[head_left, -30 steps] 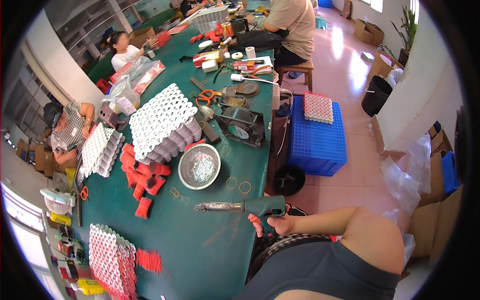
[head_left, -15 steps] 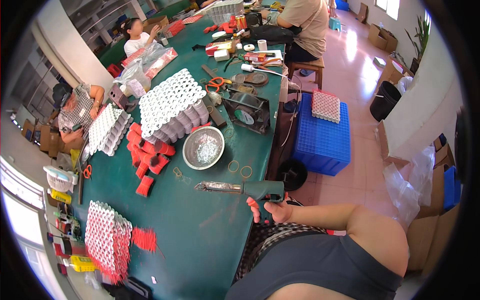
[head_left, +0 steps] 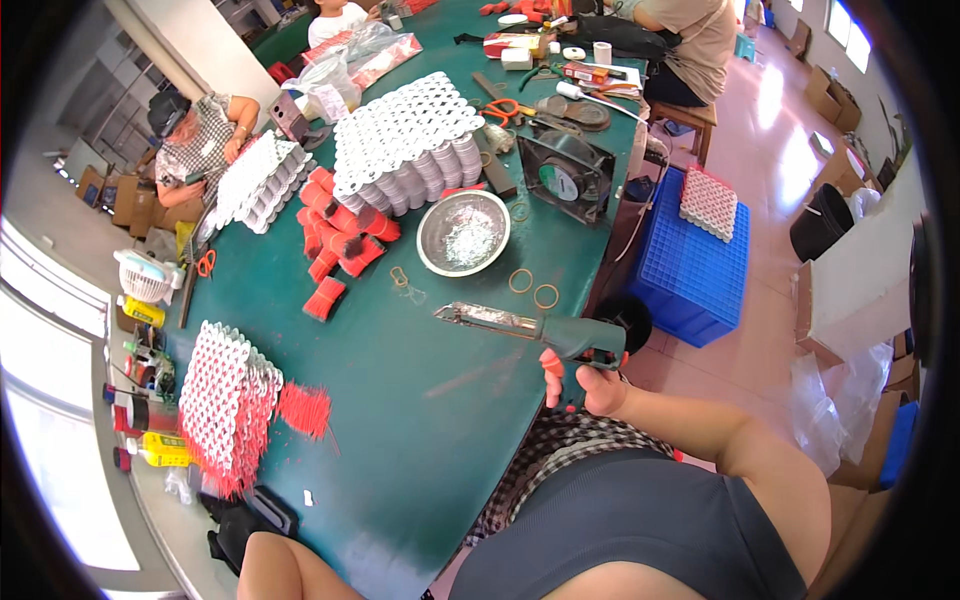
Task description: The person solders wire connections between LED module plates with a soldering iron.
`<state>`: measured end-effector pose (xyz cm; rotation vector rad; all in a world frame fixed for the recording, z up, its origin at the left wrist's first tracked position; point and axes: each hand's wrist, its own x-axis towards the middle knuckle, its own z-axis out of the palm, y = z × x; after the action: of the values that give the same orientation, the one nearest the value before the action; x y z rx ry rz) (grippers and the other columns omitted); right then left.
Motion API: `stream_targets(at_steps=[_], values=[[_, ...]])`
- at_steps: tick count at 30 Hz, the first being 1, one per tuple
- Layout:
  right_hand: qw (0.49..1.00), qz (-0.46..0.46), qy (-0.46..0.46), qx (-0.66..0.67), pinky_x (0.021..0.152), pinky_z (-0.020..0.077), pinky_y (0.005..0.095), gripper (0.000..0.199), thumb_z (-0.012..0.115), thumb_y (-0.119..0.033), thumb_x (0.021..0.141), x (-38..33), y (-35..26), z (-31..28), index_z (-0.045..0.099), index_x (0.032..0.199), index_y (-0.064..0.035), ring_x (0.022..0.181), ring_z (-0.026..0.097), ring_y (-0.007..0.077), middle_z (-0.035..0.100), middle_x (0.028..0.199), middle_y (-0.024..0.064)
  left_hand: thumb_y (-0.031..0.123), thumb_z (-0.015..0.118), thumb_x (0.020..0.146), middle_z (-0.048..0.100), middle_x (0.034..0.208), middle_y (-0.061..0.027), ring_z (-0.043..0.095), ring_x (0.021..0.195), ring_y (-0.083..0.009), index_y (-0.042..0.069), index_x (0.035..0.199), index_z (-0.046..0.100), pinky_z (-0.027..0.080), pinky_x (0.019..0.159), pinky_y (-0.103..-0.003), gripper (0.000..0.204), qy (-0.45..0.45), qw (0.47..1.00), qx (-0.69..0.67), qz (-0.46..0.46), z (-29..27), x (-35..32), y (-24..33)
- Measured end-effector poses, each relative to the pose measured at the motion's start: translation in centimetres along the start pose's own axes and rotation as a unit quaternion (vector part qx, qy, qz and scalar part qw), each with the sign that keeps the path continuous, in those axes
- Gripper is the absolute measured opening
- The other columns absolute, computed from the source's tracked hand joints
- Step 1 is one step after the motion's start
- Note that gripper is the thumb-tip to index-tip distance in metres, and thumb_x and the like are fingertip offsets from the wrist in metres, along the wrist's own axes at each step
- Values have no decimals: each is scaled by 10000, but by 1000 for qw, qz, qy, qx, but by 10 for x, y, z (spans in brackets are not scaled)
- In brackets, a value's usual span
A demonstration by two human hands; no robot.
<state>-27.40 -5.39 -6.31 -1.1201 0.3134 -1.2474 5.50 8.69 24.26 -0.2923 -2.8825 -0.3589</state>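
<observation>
My right hand [head_left: 604, 390] is closed round the handle of a heat gun [head_left: 580, 340] with a green body. Its long metal nozzle [head_left: 490, 319] points left across the green table [head_left: 440, 420]. Something orange shows by my fingers. Bare skin of my left arm [head_left: 290, 570] enters at the lower edge, but its hand is out of sight. Beyond the nozzle stands a metal bowl [head_left: 428, 240] holding small shiny pieces. Left of it lie red bristle bundles [head_left: 326, 298]. A stack of white ring-patterned trays [head_left: 228, 400] with red bristles stands nearer on the left, beside loose red bristles [head_left: 303, 410].
Larger white tray stacks [head_left: 405, 130] stand farther back, near a black fan [head_left: 565, 178] and orange scissors [head_left: 500, 110]. A person in a checked shirt [head_left: 205, 140] works at the far left; another person [head_left: 690, 40] sits at the back. A blue crate [head_left: 690, 270] stands right of the table.
My view has shifted, so the table's things appear higher and the heat gun farther right. My left arm has come in at the lower edge. The right hand still grips the heat gun.
</observation>
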Motion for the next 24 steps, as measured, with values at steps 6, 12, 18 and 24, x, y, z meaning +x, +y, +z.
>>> stream_targets(at_steps=[6,12,18,24], values=[[1000,4,-27,11,652,516,317,464,524,-389,992,0,2,-4,524,1253,-6,711,601,173,584,882,84,212,560,923,574,1282,-167,541,1223,-363,-51,1261,559,439,957,-426,429,-39,996,-30,70,3,6,-4],[999,24,-21,15,634,514,313,511,553,-446,966,-1,1,-8,532,1247,-19,722,609,180,583,827,93,206,563,925,567,1294,-159,532,1242,-362,-58,1279,544,430,973,-427,442,-47,989,-59,124,19,16,8],[997,56,19,-40,578,531,333,711,594,-627,862,4,2,-1,478,1208,-17,627,620,225,562,759,97,115,517,894,604,1115,-129,597,1041,-278,-3,1114,628,419,713,-336,274,31,996,-13,77,36,7,29],[997,54,28,-49,564,534,328,727,584,-632,865,4,-2,1,463,1192,6,589,602,219,554,739,108,159,465,926,628,1150,-139,612,960,-242,-19,1174,633,407,678,-310,348,65,996,-35,43,38,5,20]])
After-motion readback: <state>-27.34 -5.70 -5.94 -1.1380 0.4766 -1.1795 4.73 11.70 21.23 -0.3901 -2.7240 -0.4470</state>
